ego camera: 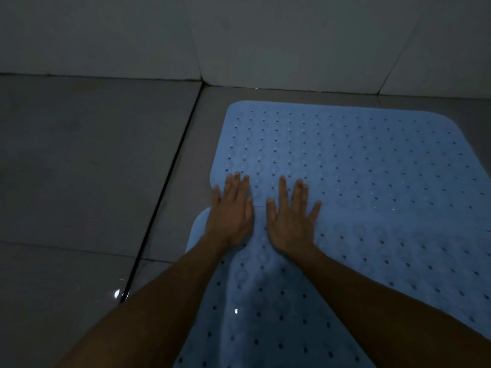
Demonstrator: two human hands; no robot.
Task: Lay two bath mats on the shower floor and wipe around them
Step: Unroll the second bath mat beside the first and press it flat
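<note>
On the shower floor [93, 160], near the wall [265, 35] corner: two pale blue perforated bath mats, far mat [358, 155] and near mat [265, 301], meeting edge to edge. Left hand [231, 211] and right hand [291, 221] flat across that seam, each grip wide, fingers straight, pressing and holding nothing. Probably light, floppy rubber, slick on wet tile; best lifted by a corner or edge, then pressed flat to seat.

Two lt-blue mats [358, 160] w/ dark dot holes, grey floor tiles [93, 155], black grout
</note>
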